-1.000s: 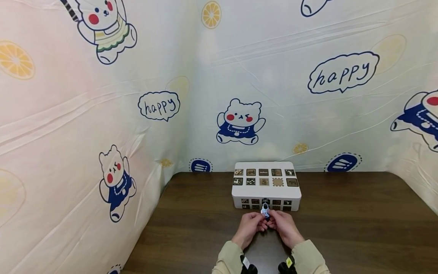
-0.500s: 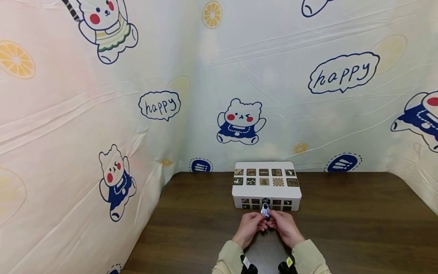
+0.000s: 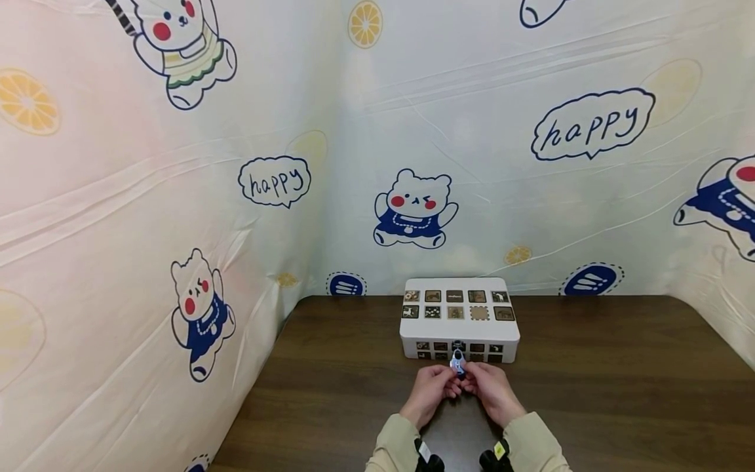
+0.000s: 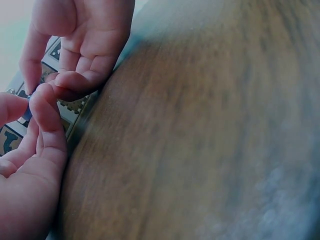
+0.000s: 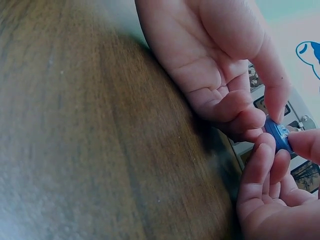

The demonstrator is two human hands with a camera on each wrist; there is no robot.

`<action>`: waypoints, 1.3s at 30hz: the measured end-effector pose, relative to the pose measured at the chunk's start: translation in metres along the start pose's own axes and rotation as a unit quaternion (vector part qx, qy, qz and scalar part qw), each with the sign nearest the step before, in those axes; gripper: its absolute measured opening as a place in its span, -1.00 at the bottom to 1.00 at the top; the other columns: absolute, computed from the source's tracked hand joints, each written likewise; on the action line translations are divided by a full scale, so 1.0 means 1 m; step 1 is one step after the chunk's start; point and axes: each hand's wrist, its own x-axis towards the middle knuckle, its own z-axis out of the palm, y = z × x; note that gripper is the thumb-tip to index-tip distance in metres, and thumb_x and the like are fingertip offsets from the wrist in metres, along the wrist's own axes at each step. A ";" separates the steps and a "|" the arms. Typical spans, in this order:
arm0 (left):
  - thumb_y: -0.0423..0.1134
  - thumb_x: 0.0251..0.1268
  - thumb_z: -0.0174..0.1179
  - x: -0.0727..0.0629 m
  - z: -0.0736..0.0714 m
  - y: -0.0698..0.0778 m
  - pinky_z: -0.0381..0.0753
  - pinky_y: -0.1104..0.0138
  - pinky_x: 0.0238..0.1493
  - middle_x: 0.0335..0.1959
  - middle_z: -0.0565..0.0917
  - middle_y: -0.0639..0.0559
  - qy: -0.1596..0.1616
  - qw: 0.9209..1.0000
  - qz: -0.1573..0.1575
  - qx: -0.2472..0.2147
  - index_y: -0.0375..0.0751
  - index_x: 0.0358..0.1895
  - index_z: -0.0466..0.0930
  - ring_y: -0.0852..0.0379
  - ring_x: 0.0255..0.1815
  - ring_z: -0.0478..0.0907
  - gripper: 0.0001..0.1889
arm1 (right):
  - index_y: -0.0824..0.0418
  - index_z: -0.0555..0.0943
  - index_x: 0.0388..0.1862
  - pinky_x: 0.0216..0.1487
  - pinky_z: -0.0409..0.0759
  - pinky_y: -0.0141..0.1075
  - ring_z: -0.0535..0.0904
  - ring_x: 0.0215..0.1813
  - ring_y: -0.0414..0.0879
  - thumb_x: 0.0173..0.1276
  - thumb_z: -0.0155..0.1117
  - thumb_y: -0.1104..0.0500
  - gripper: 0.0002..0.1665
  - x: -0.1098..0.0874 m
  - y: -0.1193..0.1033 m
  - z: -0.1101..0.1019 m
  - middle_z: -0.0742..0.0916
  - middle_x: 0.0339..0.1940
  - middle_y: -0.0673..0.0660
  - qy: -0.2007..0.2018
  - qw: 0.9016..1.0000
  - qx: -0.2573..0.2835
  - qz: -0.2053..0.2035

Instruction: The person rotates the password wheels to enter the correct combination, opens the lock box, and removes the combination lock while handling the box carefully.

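Note:
A small blue padlock [image 3: 457,365], its shackle pointing up, is pinched between both hands just in front of a white box [image 3: 459,331]. My left hand [image 3: 428,392] grips it from the left with thumb and fingers; my right hand [image 3: 492,392] does likewise from the right. In the right wrist view, the padlock [image 5: 281,136] sits between the thumbs and curled fingertips, a row of small markings on its face. Most of its blue body is hidden by fingers in the left wrist view. A metal clasp [image 5: 305,123] shows on the box front beside the padlock.
The box, printed with small brown and black pictures, lies near the back edge of the dark wooden table [image 3: 601,380]. Behind and to the sides hangs a pale curtain [image 3: 413,131] with bears and orange slices. Black devices [image 3: 429,459] are strapped at the wrists.
The padlock looks slightly turned or tilted in the fingers. Both hands and the box stay where they were.

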 end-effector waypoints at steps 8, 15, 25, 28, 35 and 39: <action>-0.35 0.26 0.11 0.002 -0.001 -0.001 0.53 0.53 -0.52 -0.56 0.59 0.08 -0.005 1.000 -0.005 0.001 -0.44 -0.25 0.60 0.32 -0.58 0.53 -0.82 | 0.54 0.52 -0.09 -0.39 0.58 -0.43 0.56 -0.45 -0.20 0.37 0.10 0.30 -0.71 0.000 0.000 0.000 0.64 -0.47 0.06 -0.001 1.000 0.009 -0.004; -0.35 0.27 0.11 0.002 -0.001 -0.002 0.53 0.53 -0.51 -0.55 0.58 0.08 -0.005 1.000 -0.008 0.004 -0.46 -0.23 0.60 0.32 -0.58 0.53 -0.81 | 0.53 0.53 -0.11 -0.40 0.57 -0.43 0.54 -0.45 -0.21 0.38 0.10 0.28 -0.72 0.001 0.002 0.000 0.63 -0.49 0.04 -0.002 1.000 0.009 -0.008; -0.35 0.28 0.11 0.004 -0.001 -0.002 0.54 0.53 -0.52 -0.55 0.59 0.08 -0.003 1.000 -0.006 0.002 -0.47 -0.22 0.60 0.31 -0.58 0.53 -0.81 | 0.54 0.52 -0.10 -0.39 0.57 -0.43 0.54 -0.45 -0.21 0.37 0.08 0.29 -0.72 0.003 0.002 -0.002 0.63 -0.49 0.04 -0.004 1.000 0.007 -0.007; -0.35 0.28 0.11 0.005 -0.001 -0.002 0.53 0.53 -0.52 -0.55 0.59 0.08 -0.004 1.000 -0.008 0.003 -0.46 -0.22 0.60 0.32 -0.58 0.53 -0.81 | 0.52 0.52 -0.11 -0.39 0.58 -0.42 0.54 -0.45 -0.21 0.37 0.08 0.29 -0.72 0.003 0.002 -0.002 0.63 -0.49 0.04 -0.003 1.000 0.006 -0.005; -0.34 0.28 0.12 0.003 0.000 -0.001 0.53 0.53 -0.52 -0.56 0.58 0.09 0.000 1.000 -0.006 0.003 -0.45 -0.23 0.60 0.31 -0.58 0.53 -0.81 | 0.40 0.55 -0.25 -0.43 0.56 -0.44 0.54 -0.50 -0.23 0.37 0.10 0.21 -0.77 0.004 0.002 -0.002 0.59 -0.57 0.00 0.003 1.000 0.025 0.007; -0.33 0.29 0.11 0.002 0.000 -0.001 0.53 0.53 -0.53 -0.57 0.58 0.09 0.002 1.000 -0.003 0.004 -0.46 -0.23 0.60 0.31 -0.59 0.53 -0.80 | 0.38 0.54 -0.24 -0.45 0.55 -0.45 0.53 -0.51 -0.23 0.40 0.06 0.17 -0.75 0.005 0.003 -0.002 0.59 -0.57 0.00 0.000 1.000 0.028 0.010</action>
